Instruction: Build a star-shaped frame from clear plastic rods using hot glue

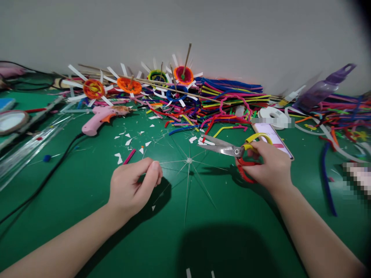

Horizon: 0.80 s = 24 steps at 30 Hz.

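A star of thin, clear, stiff strands [189,160] spreads from a small whitish hub above the green table. My left hand [135,185] is closed in a pinch at the end of one strand, left of the hub. In my right hand [272,168] are scissors [224,148] with one yellow and one red handle loop. Their blades are slightly apart and point left, behind and to the right of the hub, with no strand visibly between them. White paper scraps [128,142] are scattered behind my left hand, near a short magenta stick [129,156].
A pink glue gun [98,119] with a black cord lies at left. Behind stand colourful coiled cups [94,89] with white strips and sticks, beside piled pipe cleaners [232,88]. A phone [274,139], a white spool [272,116] and a purple bottle [321,90] are at right.
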Each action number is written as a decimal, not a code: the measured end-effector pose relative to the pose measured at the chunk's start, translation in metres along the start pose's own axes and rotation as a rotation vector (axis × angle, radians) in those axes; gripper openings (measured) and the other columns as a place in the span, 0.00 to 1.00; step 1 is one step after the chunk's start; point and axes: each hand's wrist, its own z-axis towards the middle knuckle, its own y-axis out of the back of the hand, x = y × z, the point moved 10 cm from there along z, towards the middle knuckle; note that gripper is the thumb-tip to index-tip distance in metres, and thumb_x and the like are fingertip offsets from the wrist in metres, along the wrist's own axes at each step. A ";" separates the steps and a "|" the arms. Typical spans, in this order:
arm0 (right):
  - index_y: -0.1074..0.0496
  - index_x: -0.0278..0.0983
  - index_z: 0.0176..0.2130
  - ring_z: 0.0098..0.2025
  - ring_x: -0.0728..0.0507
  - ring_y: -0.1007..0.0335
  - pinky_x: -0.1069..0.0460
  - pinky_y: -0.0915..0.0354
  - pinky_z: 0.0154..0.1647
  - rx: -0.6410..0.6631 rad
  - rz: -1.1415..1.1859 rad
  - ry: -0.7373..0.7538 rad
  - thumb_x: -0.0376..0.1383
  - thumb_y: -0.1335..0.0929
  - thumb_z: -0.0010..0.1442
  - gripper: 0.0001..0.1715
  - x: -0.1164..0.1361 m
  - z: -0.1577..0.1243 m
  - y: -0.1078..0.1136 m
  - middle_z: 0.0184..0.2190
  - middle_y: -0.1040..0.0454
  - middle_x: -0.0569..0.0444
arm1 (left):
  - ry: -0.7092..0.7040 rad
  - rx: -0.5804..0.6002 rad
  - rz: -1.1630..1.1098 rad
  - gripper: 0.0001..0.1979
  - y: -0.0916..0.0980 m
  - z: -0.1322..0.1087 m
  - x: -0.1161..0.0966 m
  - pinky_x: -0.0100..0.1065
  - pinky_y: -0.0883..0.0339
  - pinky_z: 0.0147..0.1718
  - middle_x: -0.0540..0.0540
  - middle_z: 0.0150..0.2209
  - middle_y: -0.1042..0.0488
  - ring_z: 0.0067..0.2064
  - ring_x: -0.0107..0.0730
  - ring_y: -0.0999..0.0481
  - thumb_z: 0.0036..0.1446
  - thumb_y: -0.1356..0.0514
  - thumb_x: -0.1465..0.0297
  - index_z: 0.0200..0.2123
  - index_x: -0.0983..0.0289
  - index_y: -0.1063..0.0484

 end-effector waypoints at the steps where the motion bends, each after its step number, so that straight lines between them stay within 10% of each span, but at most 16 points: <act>1: 0.31 0.37 0.33 0.25 0.45 0.31 0.51 0.38 0.26 -0.001 0.005 -0.018 0.37 0.32 0.49 0.09 -0.003 0.000 -0.001 0.23 0.29 0.54 | -0.029 -0.018 -0.001 0.17 0.003 0.000 -0.002 0.26 0.40 0.22 0.45 0.18 0.32 0.20 0.19 0.34 0.60 0.51 0.74 0.19 0.63 0.36; 5: 0.32 0.37 0.33 0.24 0.46 0.33 0.51 0.38 0.25 -0.011 0.014 -0.070 0.39 0.32 0.46 0.12 -0.013 -0.002 -0.003 0.23 0.29 0.55 | -0.230 -0.103 0.047 0.06 0.016 0.003 -0.018 0.29 0.35 0.32 0.50 0.28 0.28 0.31 0.25 0.29 0.56 0.47 0.76 0.32 0.63 0.31; 10: 0.34 0.37 0.33 0.23 0.47 0.35 0.53 0.39 0.24 -0.026 0.029 -0.096 0.38 0.31 0.45 0.13 -0.017 -0.003 -0.004 0.23 0.30 0.56 | -0.428 0.037 0.217 0.19 -0.008 0.008 -0.034 0.47 0.40 0.49 0.61 0.49 0.34 0.51 0.44 0.35 0.59 0.48 0.67 0.53 0.62 0.35; 24: 0.33 0.38 0.32 0.25 0.46 0.33 0.52 0.40 0.25 0.037 0.094 -0.091 0.36 0.33 0.46 0.09 -0.014 0.000 -0.006 0.24 0.30 0.56 | -0.527 0.136 0.329 0.27 -0.036 -0.006 -0.040 0.53 0.46 0.52 0.63 0.55 0.38 0.56 0.52 0.40 0.60 0.54 0.52 0.57 0.59 0.38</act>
